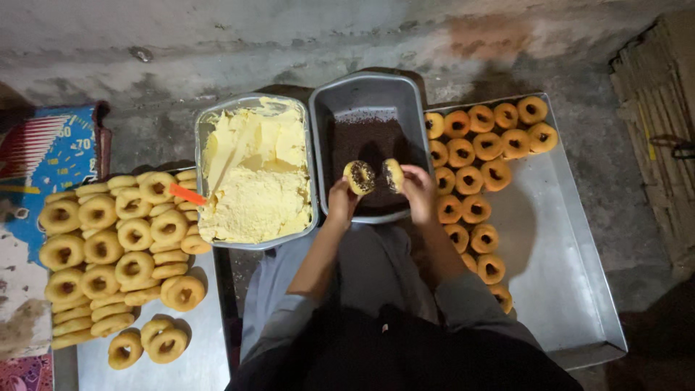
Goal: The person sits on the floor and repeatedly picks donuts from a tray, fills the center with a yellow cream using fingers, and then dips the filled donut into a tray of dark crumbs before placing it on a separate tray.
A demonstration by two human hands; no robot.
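Observation:
My left hand (340, 201) holds a doughnut (359, 177) whose top is coated in dark sprinkles, over a grey metal pan (368, 94) filled with those sprinkles. My right hand (418, 190) holds a second doughnut (393, 174), tilted on edge, just beside the first one above the same pan. Both hands are close together at the pan's near side.
A grey pan of pale yellow cream (253, 174) with an orange-handled spreader (187, 193) stands left of the sprinkle pan. Plain doughnuts are piled on a metal tray (210, 347) at the left. Several finished doughnuts lie in rows on a large metal tray (572, 239) at the right. Cardboard (655, 94) leans far right.

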